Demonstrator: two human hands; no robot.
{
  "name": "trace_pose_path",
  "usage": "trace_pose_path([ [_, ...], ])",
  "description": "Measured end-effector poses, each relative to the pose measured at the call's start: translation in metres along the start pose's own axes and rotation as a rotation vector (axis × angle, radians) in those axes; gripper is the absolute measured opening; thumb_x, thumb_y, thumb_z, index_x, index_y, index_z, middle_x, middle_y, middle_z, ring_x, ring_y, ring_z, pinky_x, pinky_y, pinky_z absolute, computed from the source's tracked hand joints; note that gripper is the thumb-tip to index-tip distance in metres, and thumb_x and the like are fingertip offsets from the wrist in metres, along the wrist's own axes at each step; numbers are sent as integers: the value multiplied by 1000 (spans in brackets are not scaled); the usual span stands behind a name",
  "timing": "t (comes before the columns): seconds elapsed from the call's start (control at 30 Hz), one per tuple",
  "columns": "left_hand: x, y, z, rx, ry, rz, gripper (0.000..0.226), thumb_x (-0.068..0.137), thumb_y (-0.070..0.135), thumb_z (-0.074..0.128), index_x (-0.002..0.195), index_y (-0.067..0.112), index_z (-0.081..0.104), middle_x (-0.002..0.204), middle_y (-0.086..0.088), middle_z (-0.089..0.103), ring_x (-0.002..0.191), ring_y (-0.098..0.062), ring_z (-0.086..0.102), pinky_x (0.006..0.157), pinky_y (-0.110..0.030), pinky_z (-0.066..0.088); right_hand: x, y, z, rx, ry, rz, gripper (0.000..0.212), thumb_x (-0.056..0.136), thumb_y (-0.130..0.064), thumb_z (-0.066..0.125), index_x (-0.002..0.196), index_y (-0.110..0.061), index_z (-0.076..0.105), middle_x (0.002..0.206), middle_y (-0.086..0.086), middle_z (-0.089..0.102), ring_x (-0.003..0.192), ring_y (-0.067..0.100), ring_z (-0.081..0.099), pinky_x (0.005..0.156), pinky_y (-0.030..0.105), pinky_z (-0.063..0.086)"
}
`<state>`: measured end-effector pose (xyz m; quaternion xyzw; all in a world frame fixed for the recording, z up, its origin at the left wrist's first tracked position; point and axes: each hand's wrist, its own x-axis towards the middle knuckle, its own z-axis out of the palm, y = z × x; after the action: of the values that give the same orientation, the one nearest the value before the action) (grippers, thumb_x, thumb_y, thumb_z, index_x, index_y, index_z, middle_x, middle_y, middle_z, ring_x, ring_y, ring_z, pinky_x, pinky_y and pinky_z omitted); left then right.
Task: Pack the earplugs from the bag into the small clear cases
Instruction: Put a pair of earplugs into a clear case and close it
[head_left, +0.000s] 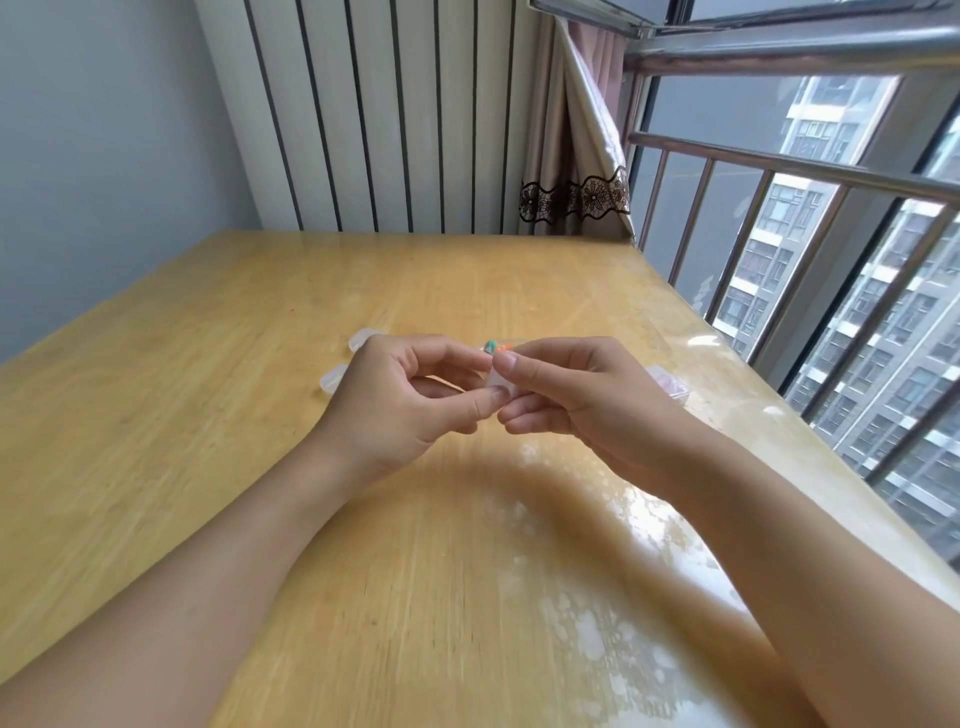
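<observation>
Above the middle of the wooden table (208, 395), my left hand (400, 400) and my right hand (582, 400) meet and pinch a small clear case (497, 382) between thumbs and fingers. Green and orange earplugs (496, 347) show just beyond my fingertips; whether they lie in the case or behind it I cannot tell. Two more clear cases (363, 339) (332, 382) lie on the table behind my left hand, partly hidden by it. A clear bag (670, 384) lies to the right, behind my right wrist.
The table's right edge runs along a metal railing (810, 171) and window. A white radiator (384, 114) and a curtain (576, 156) stand behind the far edge. A glossy clear cover lies over the tabletop.
</observation>
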<state>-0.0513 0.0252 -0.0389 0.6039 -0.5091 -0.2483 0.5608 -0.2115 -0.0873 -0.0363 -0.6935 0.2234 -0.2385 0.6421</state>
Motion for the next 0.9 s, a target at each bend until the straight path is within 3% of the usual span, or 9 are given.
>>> trace_pose_path([
  [0.07, -1, 1, 1, -8, 1, 9, 23, 68, 25, 83, 89, 15, 78, 77, -2, 77, 73, -27, 76, 65, -29, 60, 0, -1, -1, -10, -24, 8, 33, 94, -32, 68, 101, 0, 76, 85, 11, 70, 79, 20, 66, 83, 31, 61],
  [0.17, -1, 1, 3, 20, -9, 19, 12, 74, 12, 84, 85, 14, 79, 70, -1, 76, 68, -22, 75, 64, -27, 61, 0, -1, 0, -51, -52, 18, 34, 96, -31, 65, 98, 2, 76, 84, 11, 69, 78, 21, 65, 80, 30, 61],
  [0.3, -1, -1, 4, 31, 2, 14, 13, 77, 3, 82, 85, 11, 81, 72, -5, 77, 70, -27, 75, 68, -30, 63, -1, -1, 3, -190, -40, -24, 27, 98, -23, 65, 100, 1, 77, 89, 22, 69, 77, 18, 63, 79, 35, 60],
  [0.4, -3, -1, 7, 45, -25, -20, 13, 75, 3, 84, 86, 9, 81, 74, -8, 78, 65, -17, 72, 70, -25, 61, -1, 0, 2, -359, -8, -48, 22, 95, -21, 65, 86, -6, 79, 85, 26, 70, 73, 19, 69, 85, 45, 62],
  [0.47, -3, -3, 7, 59, -39, -34, 14, 75, 2, 84, 86, 8, 81, 74, -12, 78, 63, -15, 71, 72, -27, 62, -1, 3, 2, -423, -15, -63, 22, 94, -15, 62, 83, -4, 77, 78, 24, 71, 72, 18, 72, 83, 42, 62],
  [0.57, -2, -3, 6, 62, -52, -49, 13, 75, 0, 82, 83, 10, 81, 75, -25, 74, 66, -22, 66, 80, -43, 60, -1, 5, 6, -479, -53, -88, 25, 99, -12, 57, 94, 8, 72, 80, 27, 72, 75, 1, 72, 81, 29, 57],
  [0.67, -1, -2, 4, 63, -65, -77, 16, 74, -3, 82, 82, 11, 81, 75, -25, 73, 69, -23, 66, 85, -49, 58, 1, 7, 6, -429, -78, -75, 27, 101, -11, 57, 112, 11, 67, 88, 25, 73, 78, -8, 69, 78, 36, 61],
  [0.8, -1, -4, 4, 96, -77, -102, 15, 72, 0, 83, 83, 10, 81, 73, -14, 77, 72, -21, 71, 86, -50, 58, 2, 10, 4, -400, -95, -50, 33, 100, -7, 57, 127, 13, 59, 88, 24, 72, 75, 10, 73, 77, 29, 62],
  [0.9, 1, -7, 0, 138, -48, -109, 18, 73, -3, 81, 82, 13, 80, 71, -12, 77, 71, -21, 74, 82, -44, 60, 2, 10, 3, -379, -103, -33, 38, 96, -1, 57, 130, 15, 55, 98, 39, 66, 81, 3, 69, 77, 23, 60],
])
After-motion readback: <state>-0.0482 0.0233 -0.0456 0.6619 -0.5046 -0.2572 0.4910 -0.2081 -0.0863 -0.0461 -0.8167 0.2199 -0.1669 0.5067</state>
